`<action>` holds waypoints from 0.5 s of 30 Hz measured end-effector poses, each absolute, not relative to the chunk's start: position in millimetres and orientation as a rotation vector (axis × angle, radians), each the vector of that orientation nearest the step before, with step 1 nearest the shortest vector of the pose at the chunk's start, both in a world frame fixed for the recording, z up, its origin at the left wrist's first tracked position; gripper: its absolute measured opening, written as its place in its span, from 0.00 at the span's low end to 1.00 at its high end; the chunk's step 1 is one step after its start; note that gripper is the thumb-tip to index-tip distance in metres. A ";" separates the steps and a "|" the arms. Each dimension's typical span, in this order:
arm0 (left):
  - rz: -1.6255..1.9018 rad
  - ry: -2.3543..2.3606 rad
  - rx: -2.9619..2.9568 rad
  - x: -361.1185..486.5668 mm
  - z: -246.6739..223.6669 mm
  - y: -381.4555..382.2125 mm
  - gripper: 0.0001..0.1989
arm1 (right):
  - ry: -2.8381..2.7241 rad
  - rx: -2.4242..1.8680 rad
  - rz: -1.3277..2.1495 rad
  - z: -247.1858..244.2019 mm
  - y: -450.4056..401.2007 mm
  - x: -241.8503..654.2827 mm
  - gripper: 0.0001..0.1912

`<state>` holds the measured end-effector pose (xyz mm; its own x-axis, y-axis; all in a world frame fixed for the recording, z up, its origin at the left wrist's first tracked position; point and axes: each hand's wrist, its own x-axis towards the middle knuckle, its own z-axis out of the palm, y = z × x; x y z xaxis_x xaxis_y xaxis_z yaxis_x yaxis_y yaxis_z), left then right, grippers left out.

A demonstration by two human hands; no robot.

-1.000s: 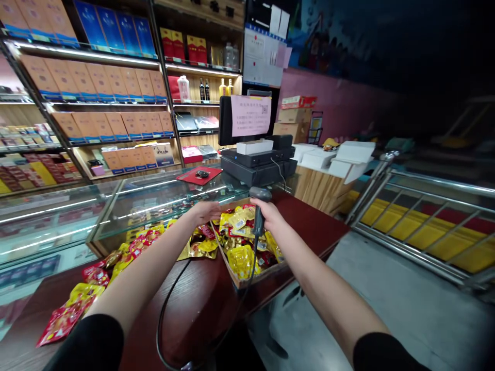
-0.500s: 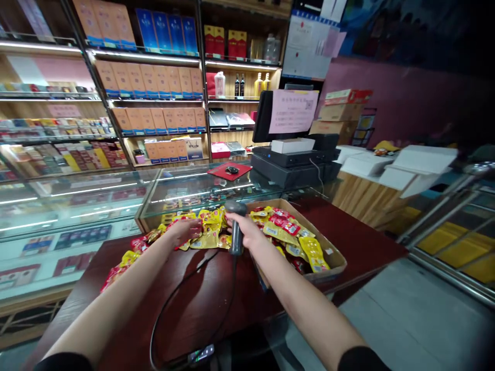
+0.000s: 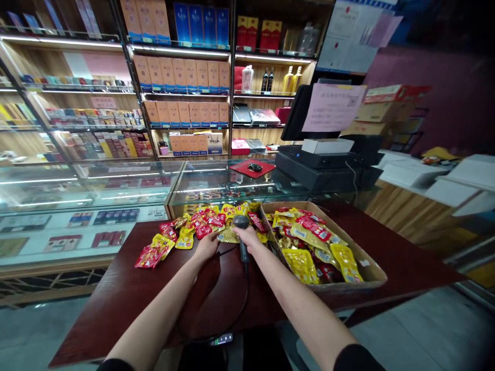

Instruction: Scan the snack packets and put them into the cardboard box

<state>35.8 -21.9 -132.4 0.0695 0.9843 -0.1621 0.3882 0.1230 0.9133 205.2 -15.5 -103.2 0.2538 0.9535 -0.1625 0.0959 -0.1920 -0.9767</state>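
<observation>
My right hand [image 3: 249, 237] is wrapped round the grip of a dark barcode scanner [image 3: 243, 250], its head tilted over the snack packets. A cable runs from the base of its handle down across the table. Beside it, my left hand [image 3: 207, 247] has its fingers closed at the left edge of a gold snack packet [image 3: 228, 236]; the fingertips are partly hidden. Red and yellow snack packets [image 3: 207, 221] lie in a loose row beyond both hands. On the right, a shallow cardboard box [image 3: 373, 268] holds many more packets, yellow, red and gold.
A dark red table [image 3: 127, 293] meets a glass display counter [image 3: 209, 178], with a mouse [image 3: 254, 167] on a red pad. A monitor [image 3: 299, 116] stands behind the box. Shelves of boxed goods [image 3: 181, 74] line the back wall. White cartons [image 3: 404, 167] are at right.
The view has turned left. My left hand has drawn back from the packets toward the scanner and now meets the gold packet. My right hand keeps the scanner.
</observation>
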 end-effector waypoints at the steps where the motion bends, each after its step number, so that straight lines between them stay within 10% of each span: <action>1: 0.809 1.514 1.497 36.5 -133.8 -23.8 0.20 | -1.018 -1.550 1.092 -104.1 -16.3 204.8 0.11; 15: 0.732 1.641 1.438 22.2 -120.8 -23.6 0.22 | -1.019 -1.611 1.136 -98.7 -38.2 226.0 0.16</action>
